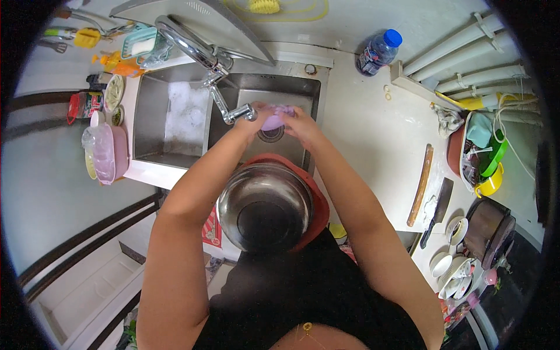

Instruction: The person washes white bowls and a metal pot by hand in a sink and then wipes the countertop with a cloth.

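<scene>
Over the right basin of a steel double sink (316, 92), my left hand (257, 120) and my right hand (301, 127) hold a crumpled purple cloth (276, 118) between them. The chrome faucet (221, 98) reaches over my left hand and hides part of it. Below the cloth, the round drain (270, 134) shows in the basin floor. Close to my body, a shiny metal bowl (267, 201) rests against a reddish-brown basin (321, 205), overlapping the sink's front edge. White foam (186, 109) covers part of the left basin.
On the right counter lie a wooden rolling pin (421, 186) and a cleaver (442, 201). A blue-capped bottle (378, 52) stands at the back. Stacked bowls (440, 264) sit at right. A pink plastic tub (116, 153) and an orange bottle (120, 63) are left of the sink.
</scene>
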`<action>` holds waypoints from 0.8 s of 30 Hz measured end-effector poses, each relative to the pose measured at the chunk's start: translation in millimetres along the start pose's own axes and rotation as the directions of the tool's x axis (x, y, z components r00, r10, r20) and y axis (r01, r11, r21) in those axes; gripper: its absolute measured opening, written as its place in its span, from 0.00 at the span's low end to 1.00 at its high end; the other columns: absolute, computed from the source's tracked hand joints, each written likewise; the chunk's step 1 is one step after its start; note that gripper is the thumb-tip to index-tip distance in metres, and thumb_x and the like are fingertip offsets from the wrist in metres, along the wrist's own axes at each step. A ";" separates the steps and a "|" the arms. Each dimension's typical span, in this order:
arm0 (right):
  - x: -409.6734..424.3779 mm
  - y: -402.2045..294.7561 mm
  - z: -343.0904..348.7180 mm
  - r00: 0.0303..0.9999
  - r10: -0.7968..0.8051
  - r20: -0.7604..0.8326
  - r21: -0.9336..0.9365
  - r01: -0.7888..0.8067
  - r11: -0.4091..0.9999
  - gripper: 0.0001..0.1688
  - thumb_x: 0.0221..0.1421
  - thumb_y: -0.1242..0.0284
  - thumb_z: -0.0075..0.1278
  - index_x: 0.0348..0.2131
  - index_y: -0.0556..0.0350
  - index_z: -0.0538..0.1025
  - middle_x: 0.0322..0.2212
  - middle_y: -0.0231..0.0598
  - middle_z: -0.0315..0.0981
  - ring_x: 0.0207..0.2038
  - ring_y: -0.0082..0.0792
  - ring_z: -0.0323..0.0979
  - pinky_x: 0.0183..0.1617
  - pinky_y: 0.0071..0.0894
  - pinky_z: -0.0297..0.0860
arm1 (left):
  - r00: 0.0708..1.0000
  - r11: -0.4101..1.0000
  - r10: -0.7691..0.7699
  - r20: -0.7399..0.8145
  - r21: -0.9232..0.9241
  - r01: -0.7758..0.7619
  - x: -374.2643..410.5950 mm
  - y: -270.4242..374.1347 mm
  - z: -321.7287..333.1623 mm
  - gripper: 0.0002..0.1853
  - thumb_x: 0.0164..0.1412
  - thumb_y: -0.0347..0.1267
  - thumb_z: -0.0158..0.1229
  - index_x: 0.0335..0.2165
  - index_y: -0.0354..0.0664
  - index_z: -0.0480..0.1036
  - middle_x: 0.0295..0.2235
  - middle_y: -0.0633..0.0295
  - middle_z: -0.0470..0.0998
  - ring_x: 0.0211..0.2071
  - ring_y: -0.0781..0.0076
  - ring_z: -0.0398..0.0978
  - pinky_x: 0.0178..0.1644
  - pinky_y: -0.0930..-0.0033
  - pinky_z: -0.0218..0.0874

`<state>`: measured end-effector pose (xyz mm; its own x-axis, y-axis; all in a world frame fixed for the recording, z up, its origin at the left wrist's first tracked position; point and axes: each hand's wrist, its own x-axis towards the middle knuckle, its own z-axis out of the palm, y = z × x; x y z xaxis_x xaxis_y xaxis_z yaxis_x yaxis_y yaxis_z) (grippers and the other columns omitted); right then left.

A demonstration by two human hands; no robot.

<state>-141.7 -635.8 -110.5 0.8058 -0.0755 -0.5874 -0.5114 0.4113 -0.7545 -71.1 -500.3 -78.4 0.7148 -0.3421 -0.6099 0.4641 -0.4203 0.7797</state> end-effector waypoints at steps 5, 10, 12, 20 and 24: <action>-21.1 -2.8 -30.7 0.978 -0.175 -0.112 -0.172 0.154 0.973 0.18 0.42 0.67 0.55 0.32 0.58 0.70 0.28 0.32 0.67 0.31 0.24 0.64 0.35 0.21 0.61 | 0.966 0.997 0.081 -0.247 0.031 -0.075 -12.7 8.7 16.5 0.14 0.53 0.30 0.49 0.39 0.36 0.67 0.32 0.60 0.71 0.29 0.75 0.67 0.34 0.75 0.59; -56.0 -16.9 -75.2 0.865 -0.224 -0.449 -0.011 0.245 0.969 0.13 0.42 0.69 0.54 0.27 0.56 0.68 0.26 0.30 0.63 0.29 0.24 0.61 0.37 0.23 0.60 | 0.857 0.856 -0.252 -0.451 -0.516 -0.020 -19.9 28.1 33.9 0.15 0.58 0.28 0.41 0.45 0.41 0.56 0.37 0.56 0.67 0.36 0.66 0.67 0.39 0.65 0.62; -60.6 -21.7 -89.6 0.710 -0.449 -0.543 -0.362 0.285 0.888 0.13 0.40 0.68 0.55 0.25 0.58 0.70 0.31 0.39 0.64 0.35 0.31 0.62 0.40 0.28 0.60 | 0.871 0.747 -0.245 -0.427 -0.656 -0.111 -24.9 38.5 50.7 0.12 0.54 0.26 0.43 0.39 0.42 0.59 0.30 0.60 0.67 0.29 0.69 0.66 0.33 0.69 0.61; -20.1 -109.2 -71.4 0.514 -0.754 -0.409 -0.530 0.538 0.655 0.14 0.40 0.68 0.55 0.27 0.59 0.73 0.41 0.48 0.60 0.44 0.41 0.61 0.48 0.34 0.59 | 0.829 0.628 -0.024 -0.559 -0.654 -0.422 -19.2 50.0 67.7 0.14 0.57 0.28 0.43 0.43 0.41 0.55 0.38 0.60 0.63 0.38 0.69 0.64 0.43 0.66 0.57; 78.3 -122.9 -29.5 0.434 -0.897 -0.082 -0.600 0.697 0.392 0.17 0.43 0.68 0.51 0.37 0.48 0.73 0.47 0.49 0.56 0.50 0.45 0.56 0.53 0.40 0.55 | 0.887 0.869 -0.238 -0.396 -0.495 0.012 -12.2 13.5 38.2 0.27 0.55 0.31 0.48 0.51 0.39 0.50 0.43 0.57 0.64 0.42 0.69 0.63 0.46 0.68 0.56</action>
<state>-24.5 -719.1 -72.4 0.7840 -0.4762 0.3982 0.1823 -0.4366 -0.8810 -93.5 -533.9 -65.9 0.7309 0.1294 -0.6701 0.6705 0.0473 0.7404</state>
